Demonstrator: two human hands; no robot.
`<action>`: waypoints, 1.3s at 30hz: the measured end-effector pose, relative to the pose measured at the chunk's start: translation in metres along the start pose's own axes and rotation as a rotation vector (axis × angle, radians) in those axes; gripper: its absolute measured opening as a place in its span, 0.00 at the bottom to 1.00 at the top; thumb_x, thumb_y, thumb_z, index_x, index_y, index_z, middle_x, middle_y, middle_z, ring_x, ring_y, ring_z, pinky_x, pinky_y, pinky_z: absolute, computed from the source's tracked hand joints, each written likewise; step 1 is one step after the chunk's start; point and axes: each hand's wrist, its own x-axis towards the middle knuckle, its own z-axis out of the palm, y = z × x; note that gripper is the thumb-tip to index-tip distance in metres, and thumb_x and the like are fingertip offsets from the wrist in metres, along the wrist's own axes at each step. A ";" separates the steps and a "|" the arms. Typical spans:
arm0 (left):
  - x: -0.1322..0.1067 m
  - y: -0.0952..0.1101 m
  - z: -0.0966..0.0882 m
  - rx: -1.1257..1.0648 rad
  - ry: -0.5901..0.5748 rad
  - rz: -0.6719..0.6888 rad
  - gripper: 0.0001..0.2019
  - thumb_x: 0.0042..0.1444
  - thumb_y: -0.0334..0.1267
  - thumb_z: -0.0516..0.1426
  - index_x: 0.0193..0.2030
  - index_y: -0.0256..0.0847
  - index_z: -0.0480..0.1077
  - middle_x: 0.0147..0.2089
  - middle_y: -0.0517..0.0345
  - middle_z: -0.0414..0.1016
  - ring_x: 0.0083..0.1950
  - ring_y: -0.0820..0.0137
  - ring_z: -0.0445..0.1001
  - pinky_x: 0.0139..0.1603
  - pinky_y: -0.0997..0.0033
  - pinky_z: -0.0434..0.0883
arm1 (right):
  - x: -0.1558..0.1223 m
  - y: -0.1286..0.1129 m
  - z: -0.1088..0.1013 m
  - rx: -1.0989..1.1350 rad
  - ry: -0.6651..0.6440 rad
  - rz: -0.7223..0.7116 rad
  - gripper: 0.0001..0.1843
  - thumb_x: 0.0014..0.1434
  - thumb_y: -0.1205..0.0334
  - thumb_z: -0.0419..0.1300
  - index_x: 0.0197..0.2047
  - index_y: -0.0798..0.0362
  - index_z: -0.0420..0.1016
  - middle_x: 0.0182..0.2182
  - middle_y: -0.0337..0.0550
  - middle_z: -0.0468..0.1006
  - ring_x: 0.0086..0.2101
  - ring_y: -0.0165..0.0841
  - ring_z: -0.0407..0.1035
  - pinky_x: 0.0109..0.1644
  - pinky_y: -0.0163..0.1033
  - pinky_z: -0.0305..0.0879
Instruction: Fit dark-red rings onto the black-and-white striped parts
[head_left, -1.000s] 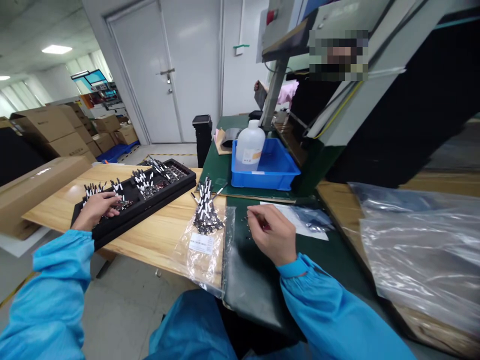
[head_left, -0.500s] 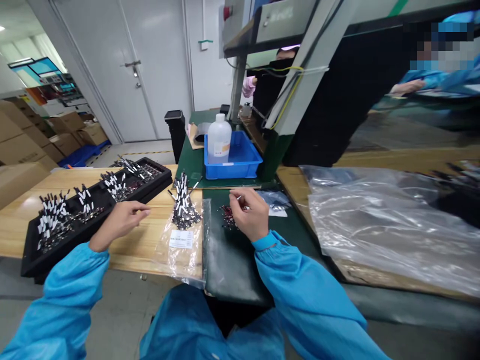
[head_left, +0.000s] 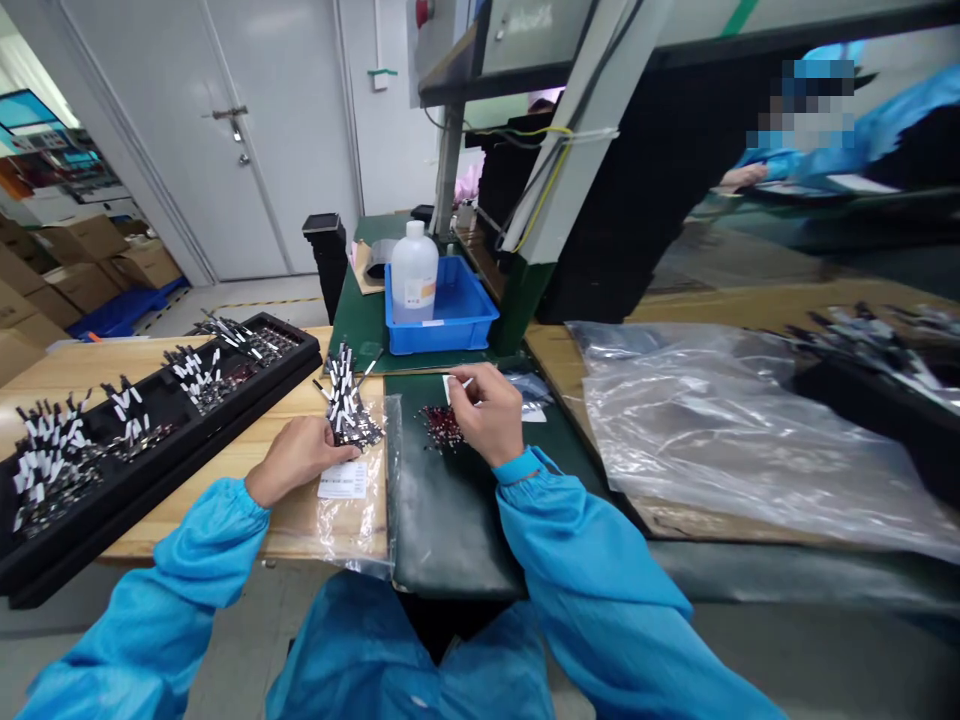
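Observation:
A fanned pile of small black strips with white tags lies on a clear plastic bag that bears a white label. My left hand is at the pile's near left edge, thumb stretched out and apart from the forefinger; the other fingers are partly hidden. Over the green mat, my right hand is closed in a pinch, and what is between its fingertips is too small to name. Just left of that hand lies a heap of tiny dark red and silver parts.
Left of me, a long black tray holds several bunches of tagged strips. A blue bin with a white bottle stands at the back. Plastic sheeting covers the right bench, beside a post. A co-worker's hand shows far right.
My left hand has moved right, from beside the black tray to the pile of tagged strips. My right hand stays pinched near the red parts. The view has turned slightly right.

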 end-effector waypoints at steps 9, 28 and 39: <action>-0.003 0.001 0.007 0.000 -0.001 0.020 0.19 0.53 0.57 0.60 0.28 0.42 0.70 0.28 0.54 0.77 0.31 0.61 0.74 0.31 0.68 0.55 | 0.007 0.034 -0.006 -0.195 -0.399 0.040 0.07 0.59 0.69 0.59 0.34 0.53 0.79 0.35 0.47 0.81 0.40 0.39 0.70 0.50 0.46 0.63; -0.011 -0.012 0.018 -0.114 0.054 0.027 0.18 0.54 0.55 0.60 0.28 0.42 0.64 0.25 0.58 0.71 0.29 0.65 0.69 0.30 0.69 0.55 | 0.015 0.028 -0.025 -0.137 -0.670 0.048 0.05 0.56 0.66 0.65 0.29 0.51 0.80 0.32 0.42 0.81 0.38 0.38 0.71 0.47 0.42 0.60; -0.004 0.010 -0.036 -0.863 0.030 0.035 0.18 0.52 0.54 0.65 0.30 0.41 0.68 0.18 0.62 0.69 0.19 0.72 0.66 0.22 0.73 0.62 | 0.015 0.034 -0.024 0.031 -0.596 0.393 0.08 0.57 0.60 0.62 0.29 0.54 0.79 0.28 0.42 0.81 0.30 0.34 0.71 0.35 0.37 0.62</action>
